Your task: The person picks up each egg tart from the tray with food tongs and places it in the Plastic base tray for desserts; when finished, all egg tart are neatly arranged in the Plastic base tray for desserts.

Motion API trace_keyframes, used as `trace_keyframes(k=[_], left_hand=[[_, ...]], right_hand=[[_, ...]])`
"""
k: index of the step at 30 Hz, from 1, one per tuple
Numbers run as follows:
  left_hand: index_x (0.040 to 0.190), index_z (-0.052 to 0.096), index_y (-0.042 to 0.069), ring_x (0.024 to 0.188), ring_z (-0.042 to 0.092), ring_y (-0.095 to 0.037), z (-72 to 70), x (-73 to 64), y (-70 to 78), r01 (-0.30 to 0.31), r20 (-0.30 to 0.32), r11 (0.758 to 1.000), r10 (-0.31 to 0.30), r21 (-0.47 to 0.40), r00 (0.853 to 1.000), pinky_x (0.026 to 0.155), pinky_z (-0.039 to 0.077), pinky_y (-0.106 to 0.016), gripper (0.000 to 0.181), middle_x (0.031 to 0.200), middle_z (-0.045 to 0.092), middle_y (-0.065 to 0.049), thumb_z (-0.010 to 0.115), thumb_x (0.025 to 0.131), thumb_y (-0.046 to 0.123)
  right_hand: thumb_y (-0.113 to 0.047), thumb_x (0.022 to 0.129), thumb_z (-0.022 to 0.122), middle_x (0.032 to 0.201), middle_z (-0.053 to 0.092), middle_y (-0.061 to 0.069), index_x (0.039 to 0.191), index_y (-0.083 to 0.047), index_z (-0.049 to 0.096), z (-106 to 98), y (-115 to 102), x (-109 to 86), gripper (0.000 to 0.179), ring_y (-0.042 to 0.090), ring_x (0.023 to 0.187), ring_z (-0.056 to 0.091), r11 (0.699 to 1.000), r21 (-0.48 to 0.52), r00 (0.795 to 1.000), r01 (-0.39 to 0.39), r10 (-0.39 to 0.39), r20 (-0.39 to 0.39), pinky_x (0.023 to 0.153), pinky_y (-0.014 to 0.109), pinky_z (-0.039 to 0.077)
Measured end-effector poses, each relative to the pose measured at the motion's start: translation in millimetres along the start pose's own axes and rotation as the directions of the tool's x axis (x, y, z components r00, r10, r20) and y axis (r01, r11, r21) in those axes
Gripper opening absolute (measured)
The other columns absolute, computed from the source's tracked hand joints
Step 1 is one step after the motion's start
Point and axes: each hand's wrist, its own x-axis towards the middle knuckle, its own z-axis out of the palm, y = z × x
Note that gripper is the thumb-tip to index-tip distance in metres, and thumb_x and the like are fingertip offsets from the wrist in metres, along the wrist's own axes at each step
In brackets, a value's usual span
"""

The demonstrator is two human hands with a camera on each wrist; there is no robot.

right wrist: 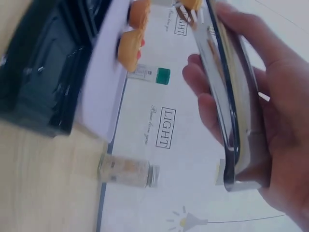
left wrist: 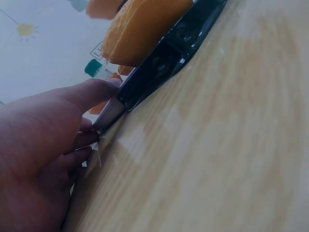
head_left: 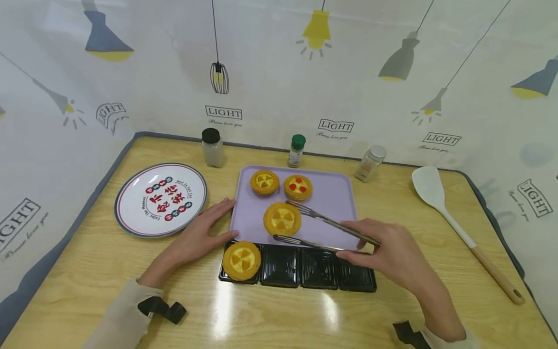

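the right hand (head_left: 388,245) grasps metal tongs (head_left: 324,218) between thumb and fingers, their slotted ends reaching forward and left of it. between those ends, ahead and to the left of this hand, is the large tart (head_left: 282,219): round and golden, with a ridged crust, pale yellow filling and three orange-brown wedges fanned on top. it appears over the lilac tray (head_left: 331,194); whether the tips press on it or have it raised, i cannot tell.

the left hand (head_left: 198,237) is relaxed, fingers stretched out and touching the lilac tray's left edge, the thumb at its near corner. just right of that thumb and a little nearer, a similar wedge-topped tart (head_left: 242,261) sits in the leftmost compartment of the black tray (head_left: 281,266), which runs toward the right hand. farther off than both hands, at the back of the lilac tray, are two smaller tarts: a wedge-topped one (head_left: 264,182) and a red-dotted one (head_left: 298,187).

a white plate (head_left: 137,194) with red and blue print lies just left of the left hand. a white spatula (head_left: 457,225) with a wooden handle lies well to the right hand's right.
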Motion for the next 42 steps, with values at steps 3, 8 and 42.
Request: trace_keyframes(k=[3, 8, 42], left_hand=[[0.155, 0.032, 0.025, 0.145, 0.023, -0.026, -0.8, 1.0, -0.1, -0.004, 0.002, 1.000, 0.004, 0.000, 1.000, 0.116, 0.019, -0.053, 0.076, 0.160, 0.024, -0.005, 0.064, 0.091, 0.051], [0.154, 0.032, 0.024, 0.145, 0.022, -0.026, -1.3, 1.4, -0.5, -0.006, 0.002, 1.000, 0.006, -0.002, 1.000, 0.116, 0.019, -0.053, 0.076, 0.160, 0.024, -0.006, 0.064, 0.091, 0.051], [0.154, 0.033, 0.020, 0.145, 0.023, -0.029, -2.3, 0.0, 1.0, -0.013, 0.001, 1.000, 0.013, -0.010, 1.000, 0.115, 0.019, -0.055, 0.077, 0.159, 0.025, -0.009, 0.066, 0.091, 0.049]], right_hand=[[-0.041, 0.076, 0.084, 0.079, 0.061, -0.021, 0.119, -0.025, 0.071, -2, -1, -12.6, 0.048, -0.003, 0.053, 0.047, 0.998, 0.055, 1.000, 0.016, -0.018, 0.026, 0.043, 0.012, 0.038], [-0.041, 0.075, 0.084, 0.090, 0.065, -0.020, 0.119, -0.026, 0.072, 2, -2, -28.1, 0.048, -0.002, 0.062, 0.055, 0.995, 0.081, 0.997, 0.054, -0.058, 0.053, 0.046, 0.009, 0.039], [-0.041, 0.072, 0.086, 0.104, 0.070, -0.013, 0.116, -0.024, 0.073, 22, 4, -42.2, 0.049, -0.009, 0.067, 0.057, 0.997, 0.034, 0.994, 0.070, -0.072, 0.080, 0.055, 0.016, 0.048]])
